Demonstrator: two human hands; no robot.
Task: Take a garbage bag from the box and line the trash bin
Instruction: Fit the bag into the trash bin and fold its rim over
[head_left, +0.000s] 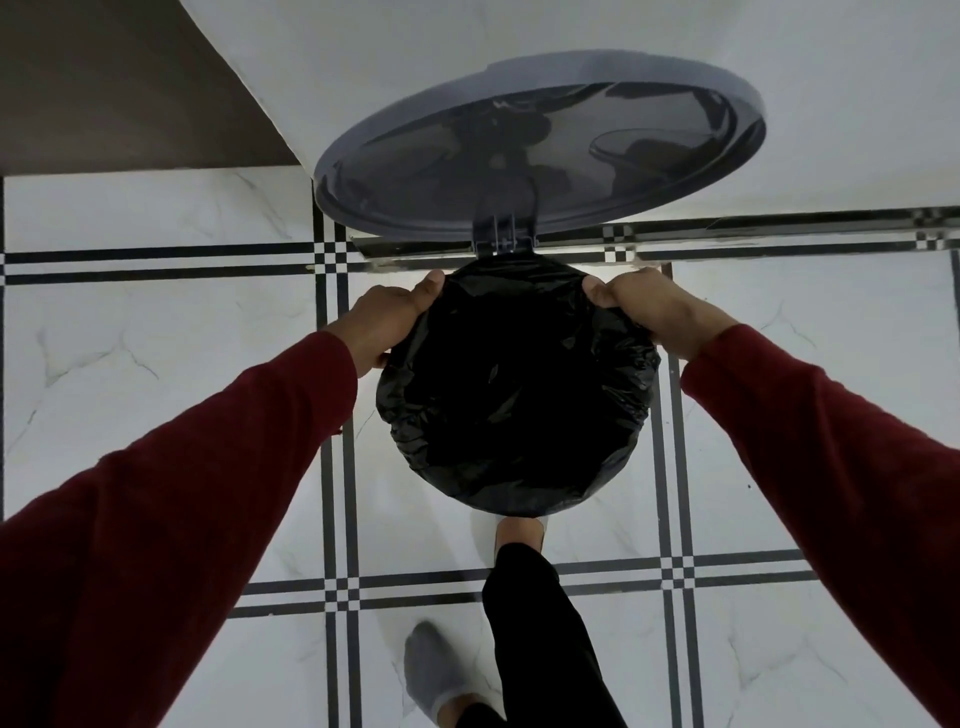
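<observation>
Head view, looking steeply down: the left hand (387, 322) grips the edge of the black garbage bag (514, 384) at the far left of the bin's mouth, thumb on top pointing toward the hinge and the other fingers curled under the plastic, out of sight. Opposite it, the right hand (652, 306) grasps the bag's edge at the far right in the same manner, thumb laid over the rim and fingers wrapped below. Both arms wear dark red sleeves (208, 493) that reach in from the lower corners. Between the two hands the bag is spread over the round opening of the trash bin (519, 506), its crumpled plastic folded down over the rim all the way round the near side, so that the bin's own wall is almost wholly covered and the inside shows only as a black hollow. At the far side of the bin the grey lid (540, 140) stands swung up on its hinge (501, 234), its glossy underside facing the camera. Just at the near edge of the bin a foot (519, 532) is planted against its base, with a black trouser leg (540, 634) running down from it; whether it rests on a pedal cannot be told. A second foot in a grey sock (431, 670) stands farther back on the white marbled floor tiles (156, 322), which are crossed by black double lines. Beyond the lid rises a white wall (467, 36).
</observation>
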